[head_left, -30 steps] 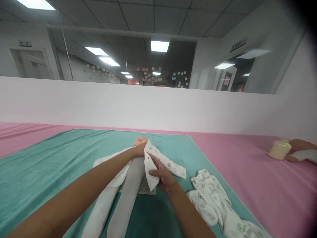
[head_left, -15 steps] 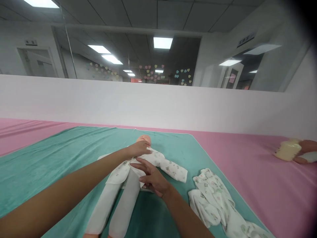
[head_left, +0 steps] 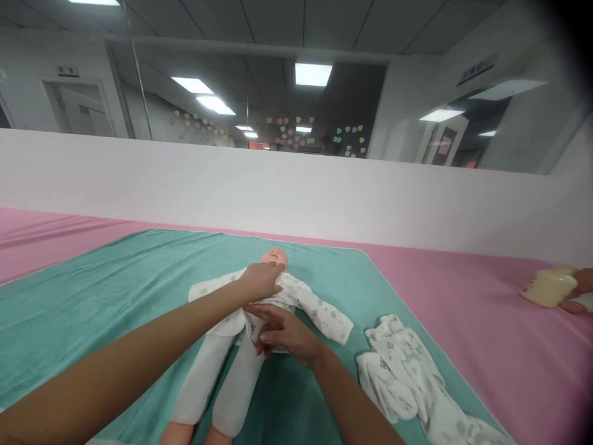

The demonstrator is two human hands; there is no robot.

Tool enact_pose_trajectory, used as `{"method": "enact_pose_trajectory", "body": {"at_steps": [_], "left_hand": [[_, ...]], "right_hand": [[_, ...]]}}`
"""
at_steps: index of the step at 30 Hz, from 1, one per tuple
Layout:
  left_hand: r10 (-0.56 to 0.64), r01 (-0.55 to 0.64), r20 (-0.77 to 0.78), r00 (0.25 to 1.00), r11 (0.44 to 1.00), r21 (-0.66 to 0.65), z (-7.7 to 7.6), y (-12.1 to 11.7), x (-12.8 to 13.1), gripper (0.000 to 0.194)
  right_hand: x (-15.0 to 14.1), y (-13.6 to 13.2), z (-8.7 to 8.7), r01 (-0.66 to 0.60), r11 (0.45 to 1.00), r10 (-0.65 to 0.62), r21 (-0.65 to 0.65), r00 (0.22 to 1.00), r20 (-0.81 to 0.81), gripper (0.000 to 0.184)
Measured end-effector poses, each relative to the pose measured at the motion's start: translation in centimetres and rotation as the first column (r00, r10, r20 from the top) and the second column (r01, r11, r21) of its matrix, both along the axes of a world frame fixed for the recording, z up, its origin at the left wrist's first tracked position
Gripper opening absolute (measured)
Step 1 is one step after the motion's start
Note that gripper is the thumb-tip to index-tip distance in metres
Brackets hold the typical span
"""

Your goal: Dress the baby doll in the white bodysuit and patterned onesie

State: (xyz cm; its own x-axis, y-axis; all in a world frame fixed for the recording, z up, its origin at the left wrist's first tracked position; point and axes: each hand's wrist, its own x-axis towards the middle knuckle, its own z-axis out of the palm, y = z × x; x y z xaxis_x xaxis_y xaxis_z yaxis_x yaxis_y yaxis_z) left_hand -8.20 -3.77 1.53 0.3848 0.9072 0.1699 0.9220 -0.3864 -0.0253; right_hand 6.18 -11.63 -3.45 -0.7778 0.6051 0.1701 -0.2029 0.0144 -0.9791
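A baby doll (head_left: 274,256) lies on its back, its head away from me. It wears a white patterned baby shirt (head_left: 324,315) and white leggings (head_left: 238,386). My left hand (head_left: 262,281) rests on the doll's chest just below the chin, thumb and fingers apart on the cloth. At the shirt's lower front, my right hand (head_left: 285,334) has its thumb and curled fingers closed at the hanging flap, with the index finger stretched across the belly. My hands cover part of the shirt front.
A teal sheet (head_left: 152,278) lies under the doll, over a pink cover (head_left: 454,278). Crumpled patterned baby clothes (head_left: 407,371) lie to the right. At the far right, another person's hand (head_left: 581,284) holds a yellowish bottle (head_left: 549,287). A white wall (head_left: 278,191) with windows rises behind.
The right fingers have curled in more at the shirt's lower flap. My left hand stays on the chest, a little lower, and more of the doll's face and far sleeve shows.
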Motion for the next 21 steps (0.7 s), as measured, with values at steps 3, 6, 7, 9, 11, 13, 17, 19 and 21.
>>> {"method": "enact_pose_trajectory", "body": {"at_steps": [3, 6, 7, 9, 11, 13, 17, 19, 21], "left_hand": [[0.043, -0.043, 0.002, 0.999, 0.999, 0.030, 0.2, 0.6, -0.4, 0.033], [0.133, -0.135, 0.057, 0.989, 0.990, 0.028, 0.4, 1.5, -1.6, 0.035], [0.156, -0.159, 0.070, 0.985, 0.987, 0.030, 0.4, 1.7, -2.0, 0.035], [0.188, -0.193, 0.095, 0.977, 0.980, 0.041, 0.4, 2.0, -2.9, 0.034], [0.198, -0.208, 0.127, 0.972, 0.976, 0.063, 0.3, 1.9, -3.8, 0.034], [0.214, -0.231, 0.177, 0.961, 0.969, 0.084, 0.0, 1.5, -4.9, 0.032], [0.315, -0.332, 0.276, 0.908, 0.943, 0.019, -1.6, 0.1, -7.7, 0.038], [0.353, -0.350, 0.329, 0.876, 0.934, -0.072, -2.7, -0.7, -9.0, 0.048], [0.354, -0.306, 0.432, 0.829, 0.935, -0.179, -3.7, -1.5, -9.8, 0.053]], "right_hand": [[-0.1, 0.0, -0.1, 0.021, 1.000, -0.020, -0.009, 1.000, 0.013, 0.055], [-0.3, 0.6, -0.7, 0.212, 0.977, -0.210, 0.032, 0.977, -0.039, 0.036], [-0.4, 1.0, -1.0, 0.325, 0.945, -0.322, 0.035, 0.944, -0.077, 0.028], [-0.3, 2.0, -1.6, 0.560, 0.828, -0.554, 0.018, 0.824, -0.119, 0.021], [0.1, 2.8, -2.0, 0.716, 0.697, -0.713, 0.025, 0.697, -0.069, 0.021], [0.7, 3.4, -2.3, 0.801, 0.584, -0.809, 0.133, 0.588, 0.015, 0.023], [2.1, 4.0, -3.3, 0.743, 0.416, -0.906, 0.525, 0.389, 0.167, 0.040], [2.4, 4.2, -3.9, 0.672, 0.410, -0.911, 0.617, 0.341, 0.234, 0.049], [2.3, 4.4, -4.4, 0.657, 0.435, -0.899, 0.616, 0.353, 0.259, 0.052]]}}
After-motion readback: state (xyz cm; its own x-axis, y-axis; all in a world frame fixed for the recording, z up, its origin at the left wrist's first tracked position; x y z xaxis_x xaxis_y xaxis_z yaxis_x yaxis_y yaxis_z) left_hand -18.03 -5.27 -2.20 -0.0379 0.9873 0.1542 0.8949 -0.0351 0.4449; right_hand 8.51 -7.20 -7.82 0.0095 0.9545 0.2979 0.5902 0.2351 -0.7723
